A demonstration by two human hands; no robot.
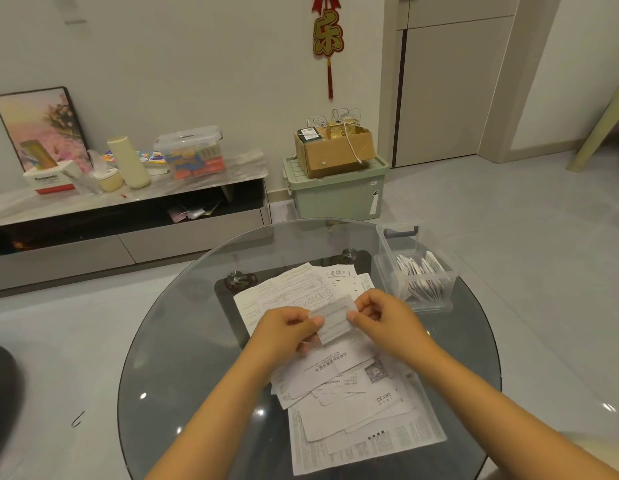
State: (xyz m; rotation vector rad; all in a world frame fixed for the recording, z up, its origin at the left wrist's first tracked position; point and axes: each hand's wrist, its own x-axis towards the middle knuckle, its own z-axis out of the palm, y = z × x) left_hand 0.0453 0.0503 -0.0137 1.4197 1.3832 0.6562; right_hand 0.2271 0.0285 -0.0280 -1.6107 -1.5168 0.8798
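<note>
While pinched by both hands, the folded slip (335, 318) looks white, creased.

Lit softly and evenly from overhead, indoors, rather dim, with a grey-green cast. Throws only faint, diffuse shadows. Catches small white lamp glints on the glass table (152, 341), near its front and right rim. Bends straight lines toward the edges: tilts the door frame (508, 81), slants the low cabinet (204, 187). Keeps large print on the papers (353, 393) legible at the centre; softens the small slip (335, 318) slightly; blurs fine detail on that far cabinet.
</note>
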